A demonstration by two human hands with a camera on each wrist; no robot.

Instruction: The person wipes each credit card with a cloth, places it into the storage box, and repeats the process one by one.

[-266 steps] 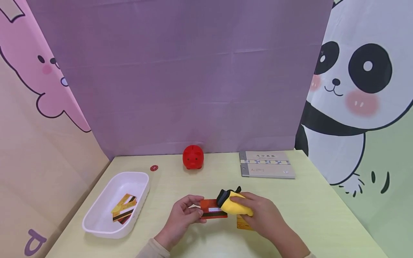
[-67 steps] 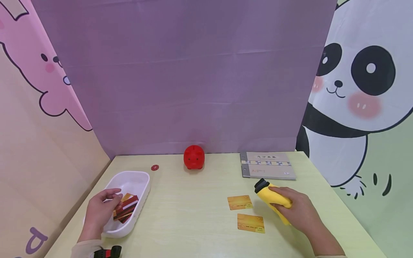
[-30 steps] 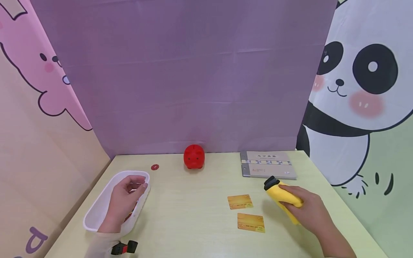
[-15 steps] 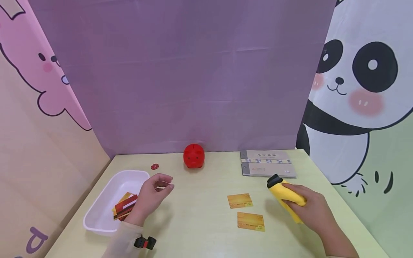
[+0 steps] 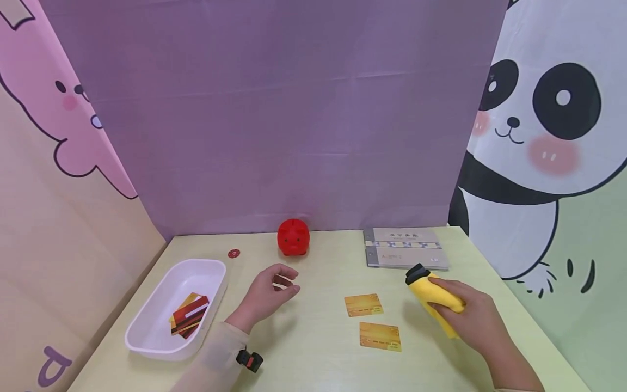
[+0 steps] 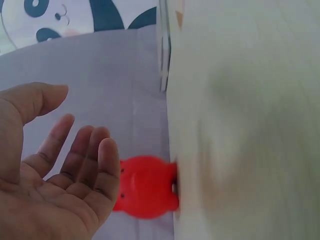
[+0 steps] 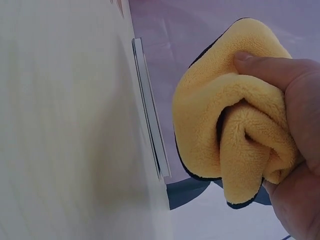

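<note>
My left hand (image 5: 266, 291) hovers over the middle of the table with loosely bent fingers and nothing in its grasp; the left wrist view shows its bare palm (image 6: 55, 200). Folded yellow cloth (image 7: 225, 110) with dark edging is gripped between the thumb and fingers of my right hand (image 5: 470, 313), above the right side of the table. Two gold bank cards, one farther back (image 5: 363, 305) and one nearer (image 5: 380, 336), lie flat between the hands. Several red, gold and dark cards (image 5: 190, 316) are piled in the white plastic tray (image 5: 134, 340) at the left.
A red piggy bank (image 5: 293, 237) stands at the back of the table. Right of it lies a grey sketchbook (image 5: 406, 249) with a patterned band. The small red round chip (image 5: 234, 253) sits behind the tray. Purple cloth (image 5: 274, 120) hangs beyond the table's back edge.
Since leaving the tray, my left hand has moved right to the table's middle. Earlier it held a red card, now in the tray pile. The right hand with the cloth shifted right.
</note>
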